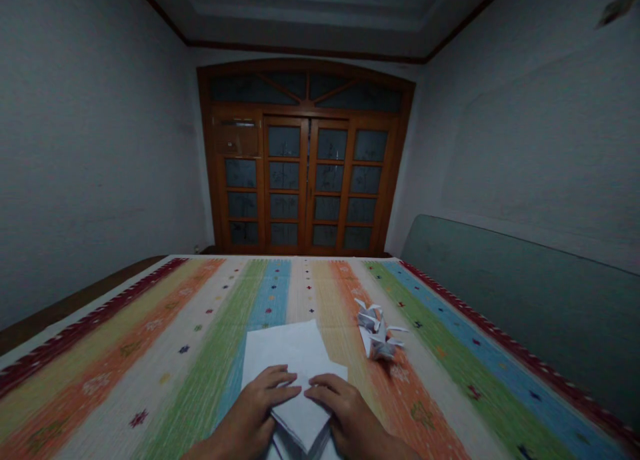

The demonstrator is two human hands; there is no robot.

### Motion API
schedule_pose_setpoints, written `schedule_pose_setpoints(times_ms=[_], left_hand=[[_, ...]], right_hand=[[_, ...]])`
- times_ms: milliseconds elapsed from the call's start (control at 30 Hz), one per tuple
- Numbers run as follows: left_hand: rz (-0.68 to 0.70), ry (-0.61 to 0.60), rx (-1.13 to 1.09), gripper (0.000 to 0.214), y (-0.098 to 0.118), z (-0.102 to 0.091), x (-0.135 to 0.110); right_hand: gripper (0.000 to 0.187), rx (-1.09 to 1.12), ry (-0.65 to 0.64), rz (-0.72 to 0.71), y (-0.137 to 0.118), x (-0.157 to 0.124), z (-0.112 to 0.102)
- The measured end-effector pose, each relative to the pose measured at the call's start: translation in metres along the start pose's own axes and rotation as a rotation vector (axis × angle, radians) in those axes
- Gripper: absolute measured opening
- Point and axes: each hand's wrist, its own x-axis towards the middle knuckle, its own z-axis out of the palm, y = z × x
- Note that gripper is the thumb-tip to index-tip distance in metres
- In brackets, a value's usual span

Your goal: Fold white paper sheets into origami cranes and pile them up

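Observation:
A piece of white paper folded into a diamond shape (304,421) lies close in front of me, one corner toward me. My left hand (256,405) grips its left side, fingers bent over the top. From the other side my right hand (349,410) holds it, fingertips pressing near the middle. The two sets of fingertips almost meet. Both thumbs are mostly hidden. Flat white paper sheets (280,348) lie beneath and beyond the folded piece. To the right of them stand folded white paper cranes (383,347), close together, with pointed wings and necks.
A striped multicoloured tablecloth (190,380) covers the table. Along the right side runs a pale green padded backrest (500,267). Wooden doors with glass panes (307,180) stand beyond the far table edge, with pale walls at both sides.

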Motion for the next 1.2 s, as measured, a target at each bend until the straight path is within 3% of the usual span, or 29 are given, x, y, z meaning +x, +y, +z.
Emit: schedule_pose_setpoints(times_ms=[200, 333, 433, 633, 767, 933, 1200], left_hand=[[0.084, -0.221, 0.111, 0.080, 0.015, -0.028, 0.001], [0.080, -0.322, 0.143, 0.081, 0.023, -0.041, 0.000], [0.055, -0.358, 0.165, 0.089, 0.027, -0.043, -0.003], [0.098, -0.346, 0.180, 0.093, 0.035, -0.045, -0.003], [0.084, -0.331, 0.166, 0.090, 0.035, -0.046, -0.004], [0.005, -0.325, 0.118, 0.080, 0.030, -0.043, -0.010], [0.026, -0.253, 0.103, 0.064, 0.020, -0.039, -0.017]], right_hand=[[0.058, -0.047, -0.053, -0.047, 0.002, -0.004, 0.003], [0.063, -0.107, -0.118, -0.060, 0.004, -0.010, -0.001], [0.074, -0.131, -0.253, -0.028, 0.006, -0.011, -0.007], [0.090, -0.113, -0.370, -0.049, 0.009, -0.008, -0.011], [0.087, -0.089, -0.441, 0.000, 0.003, -0.006, -0.018], [0.091, 0.009, -0.414, 0.013, -0.005, -0.006, -0.031], [0.064, 0.057, -0.326, 0.078, -0.010, -0.009, -0.033]])
